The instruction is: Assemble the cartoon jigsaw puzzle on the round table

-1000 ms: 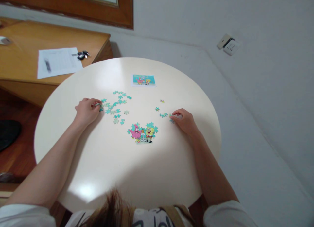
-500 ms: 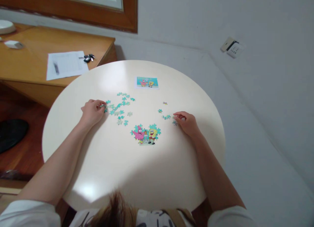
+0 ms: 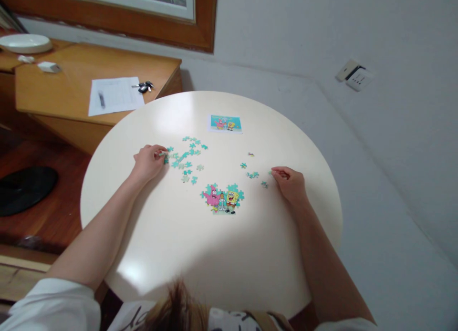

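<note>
My left hand [image 3: 150, 160] is closed in a pinch on a pale green puzzle piece [image 3: 163, 153], at the left edge of a loose spread of teal and pale puzzle pieces [image 3: 183, 157]. On the right, my right hand [image 3: 291, 182] pinches a small greenish puzzle piece [image 3: 270, 172] at its fingertips. A few loose pieces [image 3: 252, 175] lie to the left of that hand. Between the hands and nearer to me sits the joined part of the puzzle [image 3: 222, 198], showing a pink starfish and a yellow sponge character.
A reference picture card [image 3: 225, 123] lies towards the far side of the round white table [image 3: 200, 254]. Beyond it on the left, a wooden desk [image 3: 71, 95] holds a paper sheet [image 3: 118, 95] and keys [image 3: 145, 87]. A wall [image 3: 358, 178] stands close on the right.
The view has swung a little left. My right hand has drawn slightly right, away from the loose pieces, with a piece now showing at its fingertips. My left hand stays by the spread.
</note>
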### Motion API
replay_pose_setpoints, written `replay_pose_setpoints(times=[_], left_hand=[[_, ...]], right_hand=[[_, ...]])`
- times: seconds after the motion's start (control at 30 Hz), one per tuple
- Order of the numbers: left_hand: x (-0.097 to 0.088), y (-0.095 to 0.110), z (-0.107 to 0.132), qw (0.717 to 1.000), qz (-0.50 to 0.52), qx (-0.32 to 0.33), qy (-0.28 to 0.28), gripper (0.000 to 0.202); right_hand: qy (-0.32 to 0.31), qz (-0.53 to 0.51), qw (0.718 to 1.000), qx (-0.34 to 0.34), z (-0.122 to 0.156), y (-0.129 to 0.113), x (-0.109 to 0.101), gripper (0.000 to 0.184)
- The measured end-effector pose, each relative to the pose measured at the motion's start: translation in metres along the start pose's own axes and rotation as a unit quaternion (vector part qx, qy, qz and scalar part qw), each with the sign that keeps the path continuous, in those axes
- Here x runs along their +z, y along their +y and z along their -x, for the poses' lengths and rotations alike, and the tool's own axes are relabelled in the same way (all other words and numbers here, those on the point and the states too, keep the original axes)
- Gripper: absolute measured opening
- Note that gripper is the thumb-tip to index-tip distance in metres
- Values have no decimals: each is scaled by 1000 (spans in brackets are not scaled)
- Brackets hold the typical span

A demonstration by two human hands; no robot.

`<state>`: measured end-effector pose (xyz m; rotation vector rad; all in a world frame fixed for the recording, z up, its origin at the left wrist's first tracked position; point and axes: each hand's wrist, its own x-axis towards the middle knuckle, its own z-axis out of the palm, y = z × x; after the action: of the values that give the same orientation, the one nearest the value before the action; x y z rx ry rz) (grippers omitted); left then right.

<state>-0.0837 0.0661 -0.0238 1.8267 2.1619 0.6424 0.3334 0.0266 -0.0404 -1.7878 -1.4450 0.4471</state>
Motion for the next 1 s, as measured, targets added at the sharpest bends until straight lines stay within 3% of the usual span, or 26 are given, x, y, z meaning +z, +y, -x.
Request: replay_pose_setpoints(times=[0.5, 0.8, 1.0], left_hand=[[0, -7, -1, 998, 31, 6, 45, 35], [-12, -1, 2, 998, -57, -24, -5, 33], [-9, -7, -2, 999, -50, -21, 6, 25]], right_hand=[[8, 49, 999, -2, 1, -4, 4, 37], [5, 63, 998, -25, 1, 1, 4, 36], [-8, 67, 997, -23, 2, 0, 5, 34]])
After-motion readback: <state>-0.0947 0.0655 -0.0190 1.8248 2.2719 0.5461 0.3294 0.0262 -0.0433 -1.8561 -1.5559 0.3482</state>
